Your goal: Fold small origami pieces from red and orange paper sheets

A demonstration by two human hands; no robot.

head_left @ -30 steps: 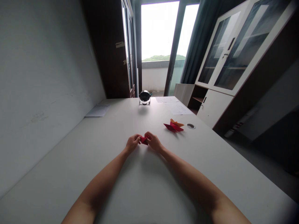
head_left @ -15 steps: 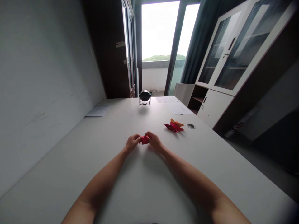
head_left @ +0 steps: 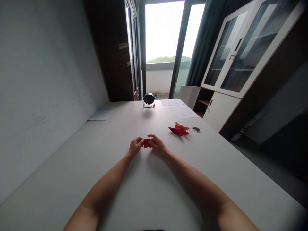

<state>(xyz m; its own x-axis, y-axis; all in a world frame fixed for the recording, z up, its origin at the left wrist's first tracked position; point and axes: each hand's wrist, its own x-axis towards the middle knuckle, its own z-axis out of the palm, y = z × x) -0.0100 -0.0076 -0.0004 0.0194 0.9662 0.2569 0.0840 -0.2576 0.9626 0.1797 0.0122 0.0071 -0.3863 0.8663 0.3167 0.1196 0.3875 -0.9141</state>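
A small red folded paper (head_left: 146,143) is held between my two hands over the middle of the table. My left hand (head_left: 136,145) pinches its left edge between thumb and fingers. At its right side, my right hand (head_left: 157,145) has the thumb on the front of the paper, with the index finger raised and stretched out above it. The other right fingers are partly hidden behind the paper. Beyond my right hand lies a cluster of folded paper shapes (head_left: 179,130), red and orange with pointed ends.
A round black device on a stand (head_left: 149,100) stands at the table's far end. Paper sheets (head_left: 183,111) lie at the far right, another sheet (head_left: 101,114) by the left wall. A round cable hole (head_left: 196,129) sits near the right edge of the white table (head_left: 149,192).
The red paper has shifted slightly left and now shows a flatter, squarer face. My right index finger has lifted and straightened away from it.
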